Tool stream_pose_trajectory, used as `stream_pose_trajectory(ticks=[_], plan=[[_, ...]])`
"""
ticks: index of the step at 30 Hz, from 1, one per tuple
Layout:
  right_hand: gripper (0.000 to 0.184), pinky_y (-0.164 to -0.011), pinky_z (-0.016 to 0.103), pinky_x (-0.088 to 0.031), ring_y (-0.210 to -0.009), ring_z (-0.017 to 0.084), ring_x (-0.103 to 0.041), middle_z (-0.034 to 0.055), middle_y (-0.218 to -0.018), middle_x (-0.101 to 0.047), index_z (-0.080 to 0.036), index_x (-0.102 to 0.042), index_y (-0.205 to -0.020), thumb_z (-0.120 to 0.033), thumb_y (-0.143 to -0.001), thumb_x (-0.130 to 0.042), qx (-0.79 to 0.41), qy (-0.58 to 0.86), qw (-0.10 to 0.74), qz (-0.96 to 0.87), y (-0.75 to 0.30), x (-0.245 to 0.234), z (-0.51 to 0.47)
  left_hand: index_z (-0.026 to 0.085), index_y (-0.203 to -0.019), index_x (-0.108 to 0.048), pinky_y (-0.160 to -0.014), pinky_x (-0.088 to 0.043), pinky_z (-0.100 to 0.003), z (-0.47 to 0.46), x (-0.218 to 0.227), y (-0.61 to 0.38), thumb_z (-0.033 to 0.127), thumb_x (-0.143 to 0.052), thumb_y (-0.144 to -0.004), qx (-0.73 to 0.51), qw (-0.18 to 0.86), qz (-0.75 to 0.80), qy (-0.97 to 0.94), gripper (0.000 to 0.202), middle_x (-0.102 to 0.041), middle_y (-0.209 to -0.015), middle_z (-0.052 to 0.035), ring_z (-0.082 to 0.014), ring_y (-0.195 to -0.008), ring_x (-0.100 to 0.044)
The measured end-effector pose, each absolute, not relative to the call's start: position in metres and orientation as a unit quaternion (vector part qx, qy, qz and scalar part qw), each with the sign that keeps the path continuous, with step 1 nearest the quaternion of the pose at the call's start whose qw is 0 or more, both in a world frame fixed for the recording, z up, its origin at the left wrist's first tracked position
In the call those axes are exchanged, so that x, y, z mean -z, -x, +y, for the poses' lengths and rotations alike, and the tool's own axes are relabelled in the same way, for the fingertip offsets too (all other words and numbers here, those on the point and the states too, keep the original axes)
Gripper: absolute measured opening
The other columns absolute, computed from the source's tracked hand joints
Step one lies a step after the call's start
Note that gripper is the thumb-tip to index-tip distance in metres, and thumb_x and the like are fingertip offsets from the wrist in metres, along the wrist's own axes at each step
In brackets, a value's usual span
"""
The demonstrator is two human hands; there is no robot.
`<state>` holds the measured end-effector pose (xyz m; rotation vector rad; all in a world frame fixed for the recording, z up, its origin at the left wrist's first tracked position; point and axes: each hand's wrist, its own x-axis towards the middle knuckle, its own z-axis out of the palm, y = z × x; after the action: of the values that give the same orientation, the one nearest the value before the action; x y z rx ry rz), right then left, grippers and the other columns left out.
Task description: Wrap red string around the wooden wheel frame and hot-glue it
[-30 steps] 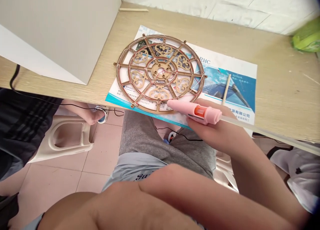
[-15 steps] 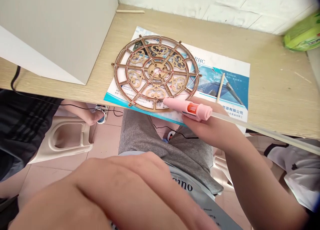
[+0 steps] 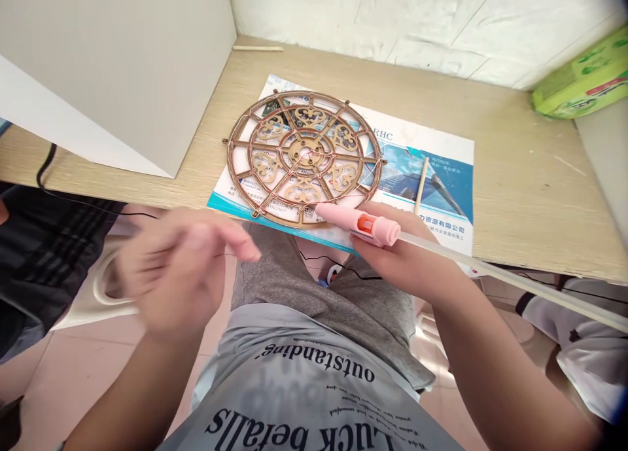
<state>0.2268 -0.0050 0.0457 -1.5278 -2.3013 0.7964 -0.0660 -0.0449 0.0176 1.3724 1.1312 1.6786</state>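
My right hand [image 3: 400,258] is wrapped round a pink hot glue gun [image 3: 350,220], with a long translucent glue stick [image 3: 490,268] running out of its back to the right. Its nozzle points left, over the near rim of a round brown wheel-shaped frame [image 3: 303,191] with spokes and scrollwork. Thin reddish wires run along this frame, which lies on a printed blue and white brochure [image 3: 441,150]. Left of my lap, in front of the table edge, my left hand [image 3: 181,268] hangs partly blurred, index finger extended and other fingers loosely curled. Nothing shows in it.
A thin wooden stick [image 3: 422,186] lies on the brochure, another [image 3: 258,48] by the wall. A large white panel [image 3: 122,78] stands at the left, a green packet [image 3: 581,78] at the right. A black cable [image 3: 46,169] hangs over the table edge. People sit on both sides.
My left hand has moved away from close in front of the camera, out to the left near the table edge. My right hand keeps the glue gun at the frame's near rim.
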Motion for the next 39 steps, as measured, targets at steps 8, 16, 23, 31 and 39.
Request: stream_pose_trajectory(ticks=[8, 16, 23, 31, 39], plan=[[0.021, -0.066, 0.031, -0.042, -0.077, 0.018, -0.062, 0.0047, -0.087, -0.066, -0.022, -0.055, -0.088, -0.033, -0.106, -0.053, -0.296, 0.522, 0.147, -0.786, -0.223, -0.048, -0.009, 0.022, -0.123, -0.074, -0.118, -0.050, -0.043, -0.029, 0.045, 0.045, 0.017, -0.077, -0.095, -0.499, 0.022, 0.498, -0.709, 0.028, -0.079, -0.125, -0.0094, -0.0255, -0.130, -0.067], [0.016, -0.064, 0.030, -0.043, -0.072, 0.017, -0.061, 0.0027, -0.085, -0.067, -0.022, -0.061, -0.094, -0.032, -0.106, -0.058, -0.325, 0.521, 0.150, -0.775, -0.225, -0.047, -0.005, 0.026, -0.123, -0.068, -0.123, -0.037, -0.044, -0.035, 0.055, 0.029, 0.031, -0.074, -0.102, -0.461, 0.027, 0.562, -0.686, 0.022, -0.068, -0.139, -0.0100, -0.0269, -0.141, -0.060], [0.024, -0.067, 0.033, -0.047, -0.074, 0.019, -0.064, 0.0040, -0.087, -0.069, -0.022, -0.071, -0.109, -0.041, -0.111, -0.058, -0.340, 0.524, 0.136, -0.769, -0.222, -0.054, -0.002, 0.028, -0.129, -0.072, -0.125, -0.039, -0.048, -0.034, 0.061, 0.031, 0.024, -0.076, -0.099, -0.458, 0.031, 0.556, -0.693, 0.031, -0.067, -0.139, -0.0104, -0.0290, -0.142, -0.056], [0.024, -0.070, 0.032, -0.047, -0.076, 0.019, -0.064, 0.0024, -0.087, -0.068, -0.026, -0.076, -0.122, -0.041, -0.113, -0.060, -0.321, 0.513, 0.134, -0.785, -0.221, -0.057, -0.001, 0.028, -0.124, -0.074, -0.123, -0.038, -0.046, -0.032, 0.061, 0.031, 0.020, -0.076, -0.098, -0.457, 0.028, 0.553, -0.697, 0.027, -0.066, -0.139, -0.0098, -0.0283, -0.141, -0.054], [0.024, -0.068, 0.032, -0.045, -0.075, 0.017, -0.063, 0.0018, -0.086, -0.068, -0.022, -0.072, -0.111, -0.041, -0.113, -0.057, -0.325, 0.514, 0.136, -0.782, -0.222, -0.053, -0.003, 0.028, -0.123, -0.074, -0.124, -0.039, -0.046, -0.032, 0.062, 0.029, 0.020, -0.077, -0.098, -0.460, 0.025, 0.553, -0.694, 0.026, -0.066, -0.137, -0.0100, -0.0282, -0.141, -0.053]])
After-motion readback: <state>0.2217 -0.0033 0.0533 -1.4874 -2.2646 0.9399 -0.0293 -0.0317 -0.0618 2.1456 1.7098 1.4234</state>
